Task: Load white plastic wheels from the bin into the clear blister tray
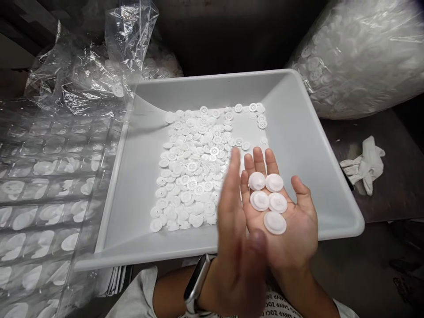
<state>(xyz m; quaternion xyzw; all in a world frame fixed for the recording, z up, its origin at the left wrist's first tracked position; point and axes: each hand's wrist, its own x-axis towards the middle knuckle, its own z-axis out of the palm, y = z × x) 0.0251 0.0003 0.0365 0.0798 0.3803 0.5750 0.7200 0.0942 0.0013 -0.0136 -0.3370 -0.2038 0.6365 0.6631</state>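
Note:
My right hand (291, 229) lies palm up over the near right part of a grey tray (298, 132), its fingers stretched out. Several white round plastic discs (268, 201) rest flat on that palm. My left hand (236, 238) stands edge-on just left of the palm, fingers straight and together, slightly blurred, with nothing seen in it. A watch is on the left wrist. A heap of the same white discs (195, 172) covers the tray's floor beyond both hands.
Clear plastic blister sheets (43, 185) with discs in their pockets lie left of the tray. A crumpled clear bag (99, 66) sits behind them. A large bag full of white discs (361, 57) stands at the back right. White gloves (364, 165) lie on the dark table.

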